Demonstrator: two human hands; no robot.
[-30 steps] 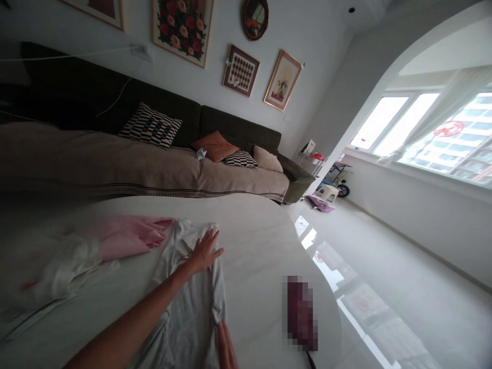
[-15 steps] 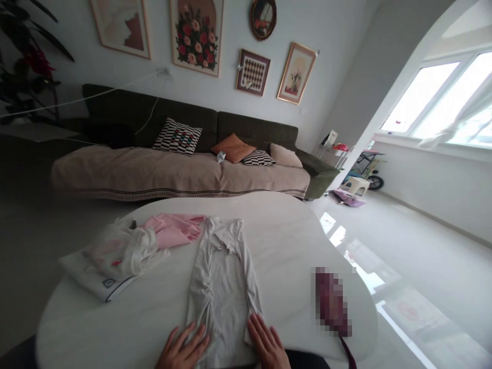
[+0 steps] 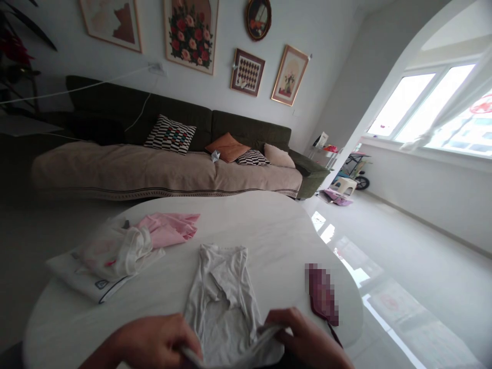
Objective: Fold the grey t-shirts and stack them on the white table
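A light grey garment [image 3: 225, 274] of thin, stretchy-looking cloth lies lengthwise on the white table [image 3: 269, 230], its far end spread flat and its sides wrinkled. At the near edge my left hand [image 3: 159, 338] is closed on the hem, fingers curled down over it. My right hand [image 3: 294, 333] pinches the same near edge on the other side, thumb and fingers together. Between both hands the held edge is raised off the table and sags in the middle. The lower part of the garment runs out of view.
To the left lie a pink cloth [image 3: 169, 228], a clear plastic bag [image 3: 103, 253] and a folded white garment [image 3: 82, 282] with dark trim. A blurred-out dark red object [image 3: 323, 294] with a strap rests at the right edge. Behind the table stands a sofa [image 3: 172, 171].
Both hands, which lay flat on the garment, now grip and lift its near edge. The garment has slid towards me. The view has shifted slightly to the right.
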